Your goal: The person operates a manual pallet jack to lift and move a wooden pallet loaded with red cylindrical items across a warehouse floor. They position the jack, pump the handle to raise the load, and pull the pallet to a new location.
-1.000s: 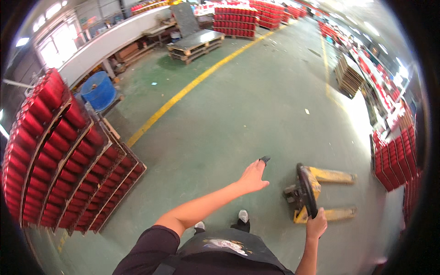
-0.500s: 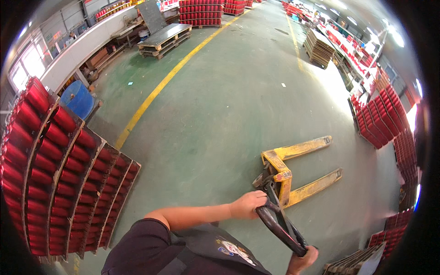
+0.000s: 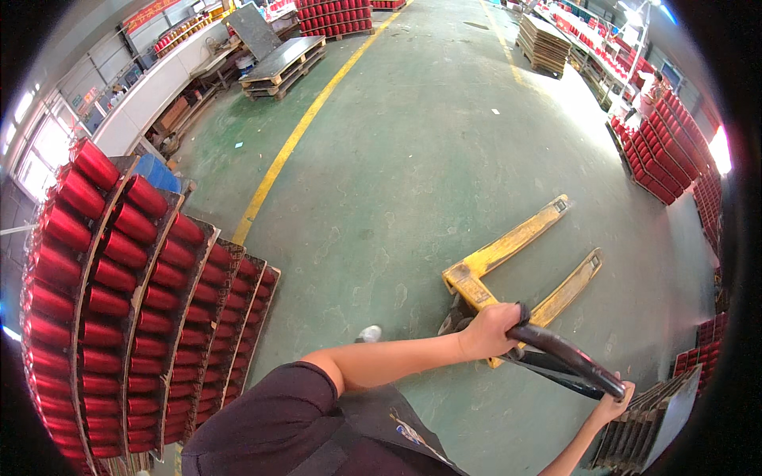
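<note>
Fingers of left hand (image 3: 490, 332) and right hand (image 3: 613, 404) curl closed round the handle (image 3: 567, 349), pallet truck (image 3: 476, 292) beyond, long forks (image 3: 516, 238) pointing forward-right.

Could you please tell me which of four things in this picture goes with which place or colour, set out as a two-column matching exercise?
Column one
1. Left hand
2. Blue drum
3. Pallet-jack forks
4. Right hand

Column two
A. Yellow and scuffed
B. At the right end of the black handle
C. Partly hidden behind the stacked red cylinders
D. At the left end of the black handle

Right pairs: 1-D, 2-C, 3-A, 4-B.
</note>
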A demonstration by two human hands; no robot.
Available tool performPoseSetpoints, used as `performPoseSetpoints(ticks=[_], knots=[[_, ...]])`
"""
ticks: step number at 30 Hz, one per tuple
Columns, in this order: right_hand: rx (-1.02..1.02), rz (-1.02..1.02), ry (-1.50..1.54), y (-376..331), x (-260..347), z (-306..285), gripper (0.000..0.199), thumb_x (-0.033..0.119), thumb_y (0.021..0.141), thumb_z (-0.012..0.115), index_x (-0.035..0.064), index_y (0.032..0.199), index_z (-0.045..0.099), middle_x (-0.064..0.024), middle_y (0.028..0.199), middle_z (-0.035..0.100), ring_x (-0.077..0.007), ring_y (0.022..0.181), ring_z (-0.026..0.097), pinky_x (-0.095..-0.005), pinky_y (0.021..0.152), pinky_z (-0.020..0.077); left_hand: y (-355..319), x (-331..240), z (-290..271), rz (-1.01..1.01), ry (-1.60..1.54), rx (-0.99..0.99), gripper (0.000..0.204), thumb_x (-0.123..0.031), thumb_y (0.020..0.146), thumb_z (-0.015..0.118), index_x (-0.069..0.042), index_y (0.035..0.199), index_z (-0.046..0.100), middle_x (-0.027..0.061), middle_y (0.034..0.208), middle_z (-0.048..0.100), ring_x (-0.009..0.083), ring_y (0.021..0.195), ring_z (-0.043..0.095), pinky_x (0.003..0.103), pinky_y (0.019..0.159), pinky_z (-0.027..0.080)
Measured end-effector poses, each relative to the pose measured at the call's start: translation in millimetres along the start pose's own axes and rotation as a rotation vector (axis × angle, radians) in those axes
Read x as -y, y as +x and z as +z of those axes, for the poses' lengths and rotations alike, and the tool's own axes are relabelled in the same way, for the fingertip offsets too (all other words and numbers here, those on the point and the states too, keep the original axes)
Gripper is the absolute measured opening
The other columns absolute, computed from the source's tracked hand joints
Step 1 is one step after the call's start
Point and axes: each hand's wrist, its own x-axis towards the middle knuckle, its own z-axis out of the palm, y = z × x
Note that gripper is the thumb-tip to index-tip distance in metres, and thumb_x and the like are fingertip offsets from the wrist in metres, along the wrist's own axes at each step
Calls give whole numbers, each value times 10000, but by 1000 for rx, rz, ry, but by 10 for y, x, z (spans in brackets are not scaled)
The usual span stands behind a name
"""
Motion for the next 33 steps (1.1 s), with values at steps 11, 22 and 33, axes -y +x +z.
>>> performPoseSetpoints(ticks=[11, 22, 33], knots=[[-305, 195, -259, -1025, 857, -742, 306, 8, 888, 664, 55, 705, 423, -4, 718, 410, -126, 661, 381, -270, 626, 396, -6, 97, -372, 85, -264, 318, 193, -20, 671, 746, -38, 829, 637, 142, 670, 544, 351, 604, 558, 389, 549, 454], [-382, 525, -876, -1625, 2921, -986, 331, 113, 883, 704, 37, 722, 425, -36, 661, 380, -165, 627, 354, -336, 563, 375, 1282, 275, 305, 213, -498, 576, 222, -91, 711, 787, -80, 625, 583, 94, 568, 490, 282, 467, 494, 376, 449, 376], [-550, 772, -935, -1890, 3300, -400, 299, 27, 827, 716, 38, 720, 437, 1, 661, 365, -118, 638, 347, -263, 569, 355, 1110, 494, 857, 299, -496, 561, 203, 13, 554, 705, -44, 730, 621, 102, 637, 581, 310, 554, 574, 381, 526, 459]])
